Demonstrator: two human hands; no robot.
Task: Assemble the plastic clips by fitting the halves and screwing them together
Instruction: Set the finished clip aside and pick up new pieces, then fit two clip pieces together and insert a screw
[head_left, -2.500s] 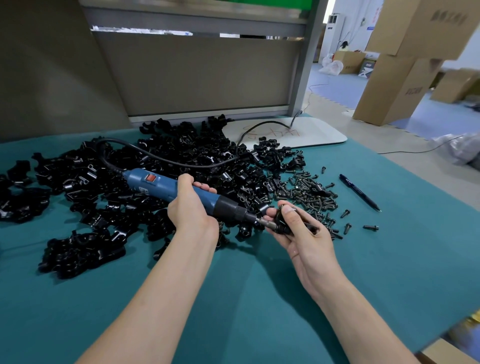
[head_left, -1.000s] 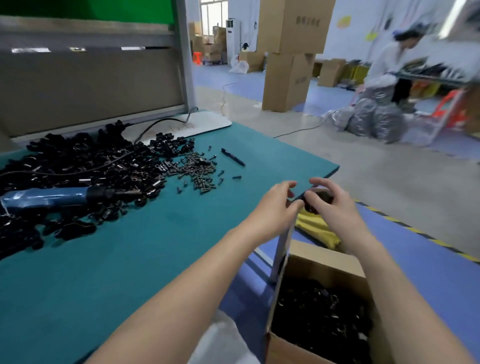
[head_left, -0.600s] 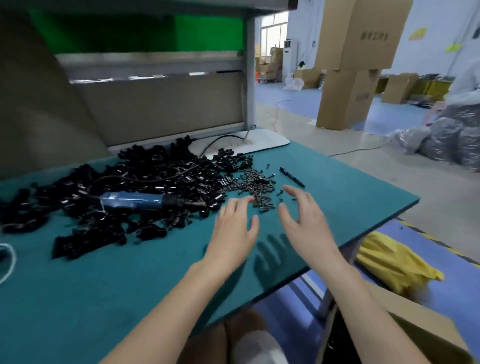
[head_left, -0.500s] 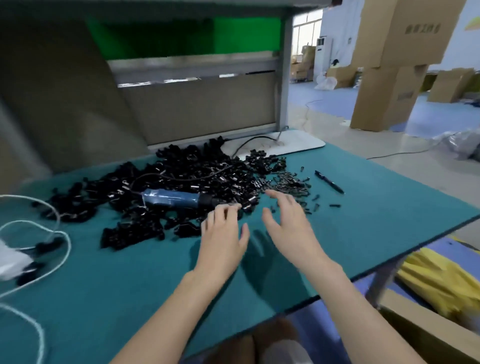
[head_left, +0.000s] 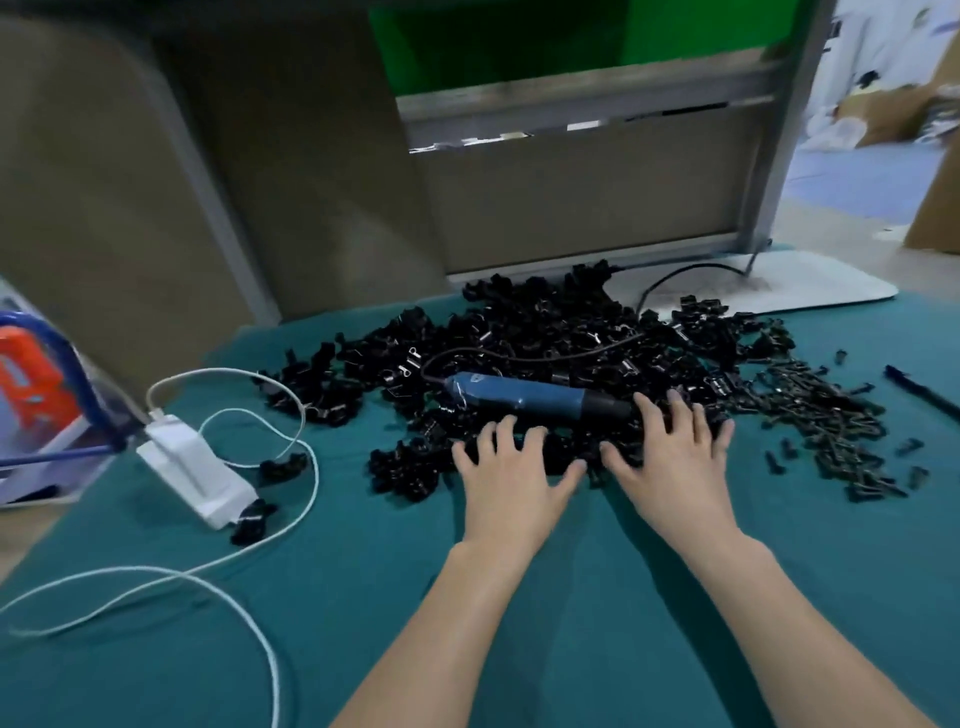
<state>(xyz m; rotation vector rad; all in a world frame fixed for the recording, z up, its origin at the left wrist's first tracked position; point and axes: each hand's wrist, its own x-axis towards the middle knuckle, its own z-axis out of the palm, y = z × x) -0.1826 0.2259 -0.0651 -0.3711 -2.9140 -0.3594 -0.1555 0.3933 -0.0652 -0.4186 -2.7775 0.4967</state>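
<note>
A large heap of black plastic clip halves (head_left: 545, 338) covers the middle of the teal table (head_left: 363, 597). On top of it lies a blue electric screwdriver (head_left: 524, 396) with its dark tip pointing right. A smaller pile of dark screws (head_left: 826, 415) lies to the right of the heap. My left hand (head_left: 511, 480) and my right hand (head_left: 675, 457) are both spread flat, fingers straight, over the near edge of the clip heap just below the screwdriver. Neither hand holds anything.
A white power adapter (head_left: 195, 475) with looping white cable (head_left: 249, 566) lies at the left, beside a clear box (head_left: 36, 415) with blue and orange contents. A dark pen (head_left: 924, 395) lies at far right. A white board (head_left: 769, 288) and grey partition stand behind.
My hands left the cardboard box beside the table, came back over the table and now rest spread on the clip heap. The screwdriver, earlier in my left hand, lies on the pile.
</note>
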